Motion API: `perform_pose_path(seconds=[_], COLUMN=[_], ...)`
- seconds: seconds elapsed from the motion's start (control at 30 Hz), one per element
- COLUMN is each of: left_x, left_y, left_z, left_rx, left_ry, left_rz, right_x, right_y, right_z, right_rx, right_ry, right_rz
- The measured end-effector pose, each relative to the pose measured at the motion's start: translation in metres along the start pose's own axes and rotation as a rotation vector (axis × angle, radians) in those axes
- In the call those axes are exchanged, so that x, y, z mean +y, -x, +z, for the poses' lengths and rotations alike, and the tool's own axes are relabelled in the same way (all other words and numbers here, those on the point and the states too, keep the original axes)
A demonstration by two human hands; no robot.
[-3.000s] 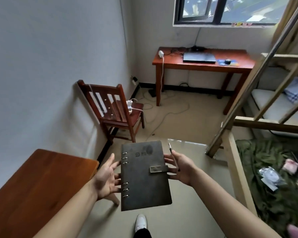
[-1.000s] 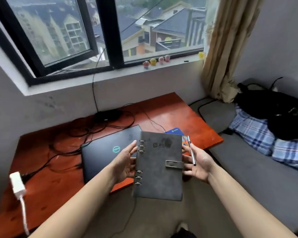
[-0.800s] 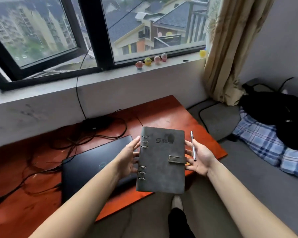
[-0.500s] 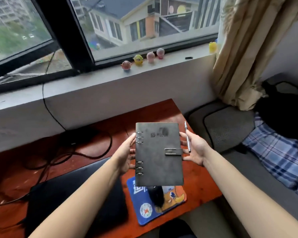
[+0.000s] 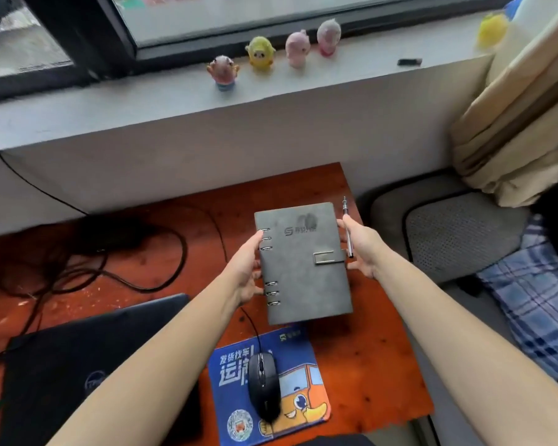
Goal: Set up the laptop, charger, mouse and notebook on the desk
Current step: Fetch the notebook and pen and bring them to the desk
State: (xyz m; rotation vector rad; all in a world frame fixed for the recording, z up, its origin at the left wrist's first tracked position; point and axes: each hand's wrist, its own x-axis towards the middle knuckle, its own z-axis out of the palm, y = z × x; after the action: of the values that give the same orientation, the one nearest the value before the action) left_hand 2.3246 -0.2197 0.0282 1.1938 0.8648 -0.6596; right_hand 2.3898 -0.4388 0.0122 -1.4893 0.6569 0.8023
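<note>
Desk below the window sill, with bare wood at the right rear corner. Closed laptop flat on the left half; mouse pad at the front right, just beside the laptop. Notebook closed, clasp up, held level over the bare wood behind the mouse pad, near edge overlapping the pad's rear edge in this view; no contact with the desk evident. Long axis pointing away from the body, ring spine to the left, roughly parallel to the desk's right edge. Left hand gripping the ring spine, thumb on top, fingers beneath; right hand gripping the clasp edge, both equally near. Mouse on the pad, cord leading back toward the left wrist. Pen pinched in the right hand, parallel to the long axis, just outside the cover. Judged next: straight lowering onto the wood directly beneath, no turn needed; keep clear of the cord and the desk's right edge.
</note>
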Motion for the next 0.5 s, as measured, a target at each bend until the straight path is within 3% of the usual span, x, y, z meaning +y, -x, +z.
perform_pose_path(seconds=[0.3, 0.5], left_x=[0.022, 0.007], left_y=[-0.057, -0.065], left_z=[0.011, 0.006], left_rx=[0.019, 0.012], left_ry=[-0.039, -0.049], left_rz=[-0.049, -0.06], right_x=[-0.01, 0.006], right_y=[-0.056, -0.064], right_z=[0.009, 0.017], right_rx=[0.156, 0.216], right_ry=[0.034, 0.197], right_rz=[0.006, -0.111])
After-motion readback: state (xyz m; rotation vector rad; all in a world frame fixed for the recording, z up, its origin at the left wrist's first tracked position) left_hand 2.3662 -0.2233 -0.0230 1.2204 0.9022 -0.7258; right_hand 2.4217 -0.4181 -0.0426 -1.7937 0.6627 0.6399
